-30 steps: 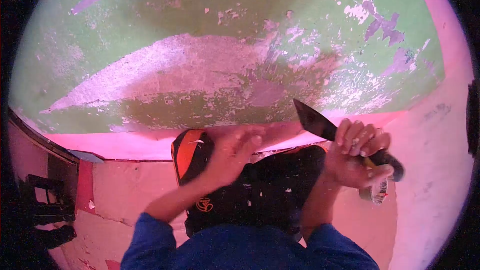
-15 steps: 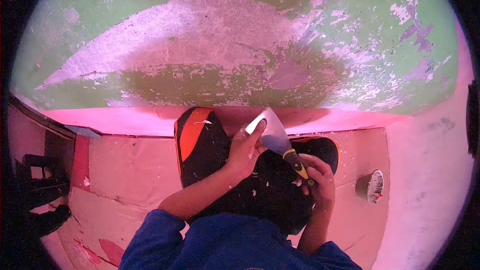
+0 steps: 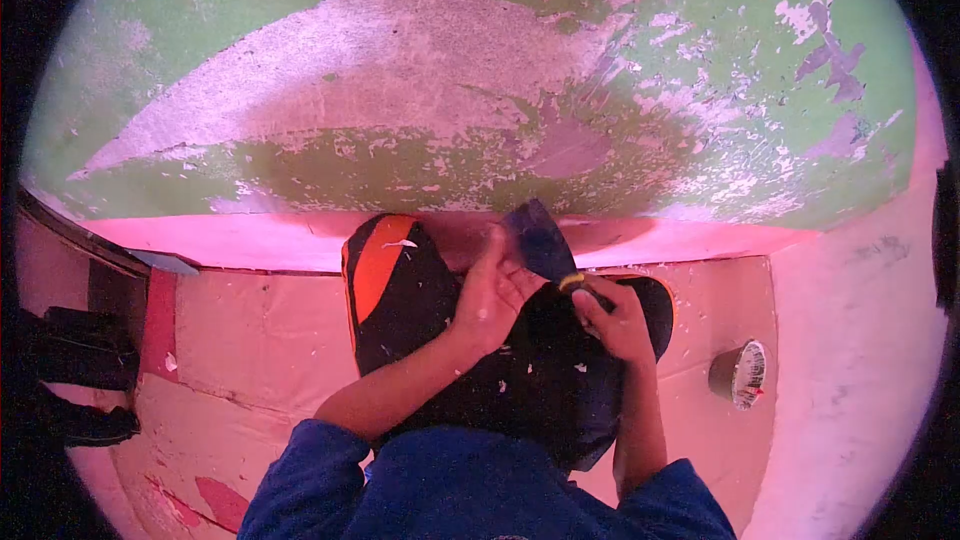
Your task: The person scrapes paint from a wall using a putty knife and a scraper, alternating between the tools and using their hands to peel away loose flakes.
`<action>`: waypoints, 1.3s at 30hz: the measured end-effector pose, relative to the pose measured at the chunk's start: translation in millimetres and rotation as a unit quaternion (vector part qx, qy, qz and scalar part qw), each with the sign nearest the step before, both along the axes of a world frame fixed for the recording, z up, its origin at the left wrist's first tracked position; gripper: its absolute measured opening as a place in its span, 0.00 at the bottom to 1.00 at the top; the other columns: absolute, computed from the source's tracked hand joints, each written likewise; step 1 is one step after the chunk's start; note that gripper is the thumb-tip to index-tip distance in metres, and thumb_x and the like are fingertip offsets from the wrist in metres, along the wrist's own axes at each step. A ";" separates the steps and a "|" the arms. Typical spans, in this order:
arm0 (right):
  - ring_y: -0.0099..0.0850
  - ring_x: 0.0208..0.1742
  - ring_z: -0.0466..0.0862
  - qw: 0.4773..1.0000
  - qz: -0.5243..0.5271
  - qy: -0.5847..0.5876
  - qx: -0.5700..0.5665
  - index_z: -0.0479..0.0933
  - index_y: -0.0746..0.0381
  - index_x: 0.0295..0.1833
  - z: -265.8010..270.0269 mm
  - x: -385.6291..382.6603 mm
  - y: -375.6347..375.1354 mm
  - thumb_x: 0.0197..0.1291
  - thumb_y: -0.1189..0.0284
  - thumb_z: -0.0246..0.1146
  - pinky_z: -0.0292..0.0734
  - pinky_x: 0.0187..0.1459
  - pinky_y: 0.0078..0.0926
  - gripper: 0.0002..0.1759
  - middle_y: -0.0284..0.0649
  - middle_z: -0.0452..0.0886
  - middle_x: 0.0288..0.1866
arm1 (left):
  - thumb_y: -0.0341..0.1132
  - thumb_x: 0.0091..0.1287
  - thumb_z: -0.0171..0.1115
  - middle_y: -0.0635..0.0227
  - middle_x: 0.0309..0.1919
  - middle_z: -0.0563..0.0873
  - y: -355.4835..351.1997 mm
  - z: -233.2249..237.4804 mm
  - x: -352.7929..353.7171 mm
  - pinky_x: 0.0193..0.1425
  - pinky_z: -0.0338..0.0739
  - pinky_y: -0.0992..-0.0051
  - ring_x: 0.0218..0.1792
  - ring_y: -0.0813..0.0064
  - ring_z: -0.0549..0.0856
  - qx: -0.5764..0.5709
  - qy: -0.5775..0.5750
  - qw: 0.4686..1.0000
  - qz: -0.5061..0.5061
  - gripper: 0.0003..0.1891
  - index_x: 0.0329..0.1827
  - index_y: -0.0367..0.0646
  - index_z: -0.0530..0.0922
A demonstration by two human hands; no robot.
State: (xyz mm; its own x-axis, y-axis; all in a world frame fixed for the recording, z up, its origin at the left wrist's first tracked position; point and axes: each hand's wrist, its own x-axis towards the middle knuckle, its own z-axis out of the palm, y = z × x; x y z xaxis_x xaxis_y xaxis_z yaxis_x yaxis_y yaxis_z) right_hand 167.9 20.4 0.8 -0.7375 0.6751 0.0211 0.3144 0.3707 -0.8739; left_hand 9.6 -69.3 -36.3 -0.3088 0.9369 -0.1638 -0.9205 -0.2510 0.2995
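Right hand [image 3: 612, 318] is curling shut round the yellow-and-black handle of the scraper [image 3: 540, 238], centre frame, while left hand [image 3: 490, 292] is pinching the flat blade with its fingertips. Scraper is looking light, blade thin, stiff and probably sharp-edged, so the handle is offering the safe grip. Tape roll [image 3: 741, 374] is lying at lower right on cardboard [image 3: 260, 340]; its print is showing too small to read.

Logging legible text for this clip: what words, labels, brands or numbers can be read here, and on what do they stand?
None can be read.
Tape roll: faint marks on its pale face, too small and blurred to read.
Scraper: no marking shows on its blade.
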 end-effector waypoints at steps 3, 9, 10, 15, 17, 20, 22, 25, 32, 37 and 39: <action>0.18 0.12 0.65 0.965 0.115 0.069 -0.224 0.74 0.70 0.38 -4.9 -12.3 12.5 0.62 0.60 0.53 0.59 0.15 0.16 0.20 0.33 0.67 0.13 | 0.54 0.68 0.41 0.62 0.53 0.76 -8.7 15.2 -11.3 0.58 0.69 0.63 0.56 0.67 0.74 0.134 -0.049 0.990 0.001 0.27 0.57 0.41 0.68; 0.24 0.05 0.61 0.747 0.136 0.167 -0.630 0.71 0.73 0.30 -31.2 -9.2 1.2 0.63 0.52 0.43 0.57 0.07 0.17 0.32 0.37 0.66 0.10 | 0.22 0.57 0.62 0.66 0.39 0.83 5.7 30.9 4.8 0.42 0.77 0.82 0.38 0.81 0.81 -0.106 0.359 0.916 0.145 0.13 0.45 0.32 0.77; 0.23 0.05 0.61 0.622 0.155 0.191 -0.743 0.71 0.73 0.27 -35.2 -5.6 0.5 0.63 0.51 0.42 0.56 0.07 0.16 0.32 0.36 0.63 0.09 | 0.22 0.57 0.62 0.66 0.39 0.83 8.9 33.0 7.2 0.42 0.77 0.82 0.38 0.81 0.81 -0.103 0.353 0.919 0.141 0.13 0.45 0.32 0.77; 0.21 0.05 0.59 0.564 0.204 0.235 -0.765 0.65 0.66 0.20 -46.0 -0.4 -4.0 0.60 0.50 0.41 0.54 0.06 0.15 0.30 0.34 0.61 0.07 | 0.24 0.52 0.66 0.65 0.33 0.83 13.2 50.9 9.7 0.35 0.76 0.80 0.34 0.79 0.82 -0.127 0.625 0.733 0.238 0.08 0.35 0.38 0.83; 0.21 0.05 0.59 0.560 0.206 0.243 -0.765 0.65 0.65 0.20 -47.5 -1.7 -4.3 0.60 0.50 0.41 0.54 0.06 0.15 0.29 0.34 0.61 0.06 | 0.25 0.52 0.66 0.64 0.33 0.83 16.9 39.5 8.3 0.34 0.77 0.78 0.32 0.77 0.82 -0.124 0.669 0.682 0.267 0.08 0.37 0.38 0.82; 0.20 0.05 0.59 0.573 0.205 0.242 -0.755 0.65 0.64 0.20 -46.0 -4.2 -4.2 0.61 0.51 0.41 0.54 0.07 0.15 0.29 0.33 0.61 0.06 | 0.28 0.53 0.66 0.63 0.33 0.83 20.8 38.1 2.6 0.35 0.77 0.75 0.31 0.72 0.83 -0.122 0.747 0.570 0.321 0.08 0.36 0.39 0.81; 0.19 0.05 0.59 0.586 0.195 0.224 -0.754 0.64 0.64 0.20 -44.8 -4.9 -2.9 0.61 0.50 0.42 0.54 0.06 0.15 0.29 0.33 0.61 0.07 | 0.29 0.54 0.65 0.63 0.32 0.83 20.3 42.6 0.6 0.36 0.77 0.74 0.31 0.70 0.84 -0.121 0.779 0.512 0.342 0.07 0.35 0.39 0.80; 0.18 0.05 0.59 0.564 0.180 0.221 -0.775 0.65 0.64 0.21 -41.3 -3.3 -2.6 0.60 0.50 0.44 0.53 0.06 0.15 0.28 0.33 0.62 0.09 | 0.30 0.56 0.63 0.64 0.31 0.84 19.5 45.6 -0.6 0.40 0.76 0.74 0.33 0.65 0.83 -0.115 0.794 0.495 0.333 0.05 0.34 0.40 0.79; 0.18 0.06 0.60 0.670 0.205 0.208 -0.682 0.68 0.65 0.28 -49.3 5.4 -2.7 0.60 0.49 0.48 0.55 0.08 0.14 0.27 0.33 0.64 0.11 | 0.27 0.57 0.60 0.59 0.36 0.83 -8.9 48.7 -2.9 0.40 0.75 0.74 0.36 0.73 0.82 -0.152 0.746 0.606 0.232 0.06 0.37 0.35 0.77; 0.22 0.10 0.64 0.640 0.177 0.473 -0.579 0.69 0.63 0.34 -45.5 13.0 8.7 0.62 0.50 0.48 0.59 0.14 0.16 0.24 0.34 0.67 0.16 | 0.27 0.58 0.60 0.60 0.31 0.82 -24.4 33.7 -9.2 0.35 0.75 0.76 0.32 0.72 0.82 -0.164 0.800 0.561 0.133 0.06 0.36 0.35 0.78; 0.24 0.17 0.68 0.701 0.051 0.479 -0.526 0.69 0.62 0.40 -35.7 14.8 -0.7 0.63 0.53 0.49 0.63 0.20 0.20 0.21 0.36 0.70 0.23 | 0.27 0.58 0.59 0.60 0.30 0.81 -23.4 35.4 -7.6 0.34 0.75 0.75 0.32 0.72 0.82 -0.160 0.800 0.565 0.121 0.05 0.36 0.36 0.78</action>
State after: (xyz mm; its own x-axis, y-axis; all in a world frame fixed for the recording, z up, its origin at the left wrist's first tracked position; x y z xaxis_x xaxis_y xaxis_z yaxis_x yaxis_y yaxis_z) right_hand 182.8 19.6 -35.0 -0.7706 0.6336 0.0686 -0.5847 -0.6600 -0.4718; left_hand 2.0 -92.7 -0.8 -0.4136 0.8367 0.3588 0.6439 -0.0098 0.7650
